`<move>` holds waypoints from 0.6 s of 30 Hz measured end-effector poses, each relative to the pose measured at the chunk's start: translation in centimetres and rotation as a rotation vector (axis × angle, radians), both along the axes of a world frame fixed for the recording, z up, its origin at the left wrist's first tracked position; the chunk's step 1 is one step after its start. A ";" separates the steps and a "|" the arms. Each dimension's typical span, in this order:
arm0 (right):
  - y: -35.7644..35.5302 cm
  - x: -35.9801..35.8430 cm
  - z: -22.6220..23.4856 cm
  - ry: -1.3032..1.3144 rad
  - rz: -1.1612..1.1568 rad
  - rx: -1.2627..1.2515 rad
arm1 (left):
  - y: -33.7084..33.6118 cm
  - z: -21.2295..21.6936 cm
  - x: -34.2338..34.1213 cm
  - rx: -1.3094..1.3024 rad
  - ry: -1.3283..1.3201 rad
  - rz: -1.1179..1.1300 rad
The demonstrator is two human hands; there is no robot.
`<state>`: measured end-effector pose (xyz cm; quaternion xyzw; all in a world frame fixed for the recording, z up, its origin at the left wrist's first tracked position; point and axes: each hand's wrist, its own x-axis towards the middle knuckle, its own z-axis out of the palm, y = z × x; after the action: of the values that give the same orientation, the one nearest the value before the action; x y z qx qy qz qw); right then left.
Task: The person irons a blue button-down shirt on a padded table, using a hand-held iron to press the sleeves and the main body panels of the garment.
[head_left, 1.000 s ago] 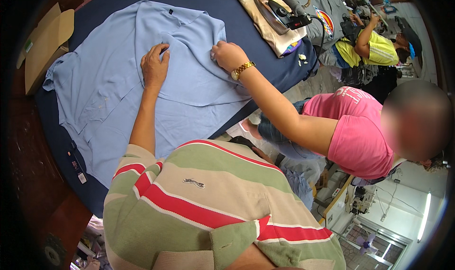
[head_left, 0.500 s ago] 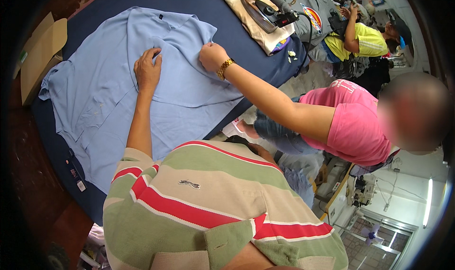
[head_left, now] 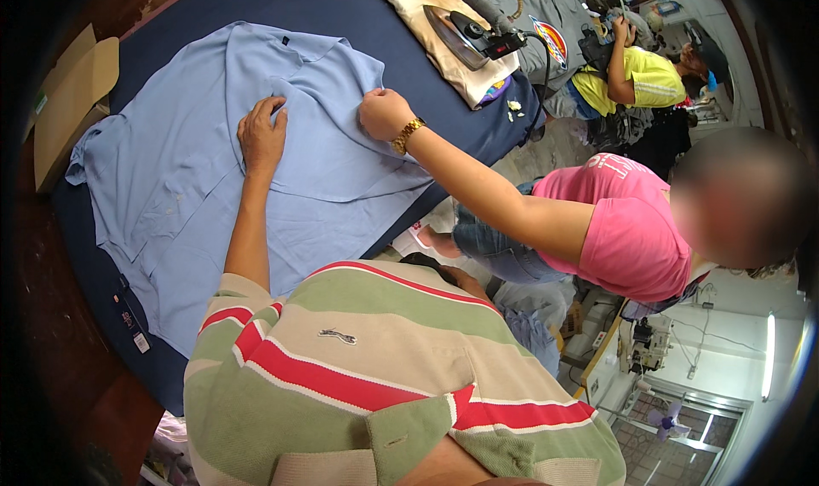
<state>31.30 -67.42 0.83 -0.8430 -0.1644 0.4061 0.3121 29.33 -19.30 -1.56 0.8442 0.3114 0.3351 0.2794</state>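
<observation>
A light blue buttoned shirt [head_left: 320, 158] lies spread over a dark blue padded table [head_left: 341, 8]. My left hand [head_left: 263, 136] rests on its middle, fingers loosely bent and thumb apart, with nothing gripped that I can see. To the right of it, a co-worker in a pink T-shirt [head_left: 627, 230] reaches in; that person's closed hand [head_left: 386, 113], with a gold watch at the wrist, is at the edge of the shirt and pinches the cloth there. My right hand does not show; my striped polo shirt [head_left: 367, 350] fills the lower part of the view.
A steam iron [head_left: 461, 38] lies on a beige cloth [head_left: 409, 0] at the far right of the table, its cable hanging down. An open cardboard box [head_left: 77, 102] stands at the left edge. Dark tags [head_left: 128, 320] lie near the shirt's hem. Another person in yellow [head_left: 636, 81] sits beyond.
The whole view has shifted slightly. My left hand stays on the shirt with hardly any change. The co-worker's hand remains at the shirt's edge, turned a little.
</observation>
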 end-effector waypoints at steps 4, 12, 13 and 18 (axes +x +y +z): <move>-0.1 0.0 -0.2 0.002 -0.011 -0.004 | 0.1 0.1 0.0 -0.002 0.002 -0.001; 1.2 1.1 1.2 0.046 -0.051 0.055 | -0.2 0.7 0.5 0.136 0.016 0.009; 2.2 1.7 2.0 0.072 -0.056 0.096 | -0.3 2.1 1.0 0.239 0.007 0.029; 9.4 5.1 7.7 0.079 0.165 0.248 | 3.4 4.4 8.1 0.306 0.007 -0.103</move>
<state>36.42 -57.97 8.55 -0.7649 -0.2695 0.4399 0.3856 37.43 -15.94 2.86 0.8929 0.2140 0.3609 0.1633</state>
